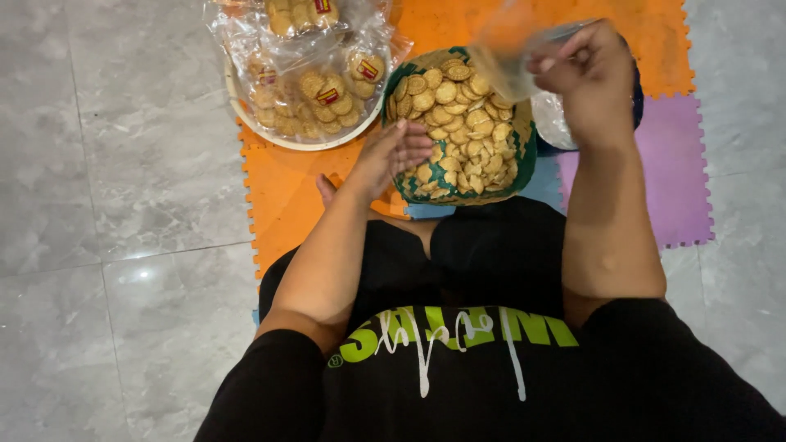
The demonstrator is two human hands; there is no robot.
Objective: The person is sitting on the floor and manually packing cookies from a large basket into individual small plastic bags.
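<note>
blurred clear bag [512, 57], top-edge packets [301, 15] cropped

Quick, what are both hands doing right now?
Left hand: open, fingers in the round tan biscuits in the green woven basket.
Right hand: closed, holding a clear plastic bag.

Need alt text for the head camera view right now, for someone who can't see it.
Seen from above, a seated person's left hand reaches into a green woven basket full of round biscuits, while the right hand holds up a clear plastic bag. Sealed biscuit packets fill a white bowl on coloured foam mats.
</note>
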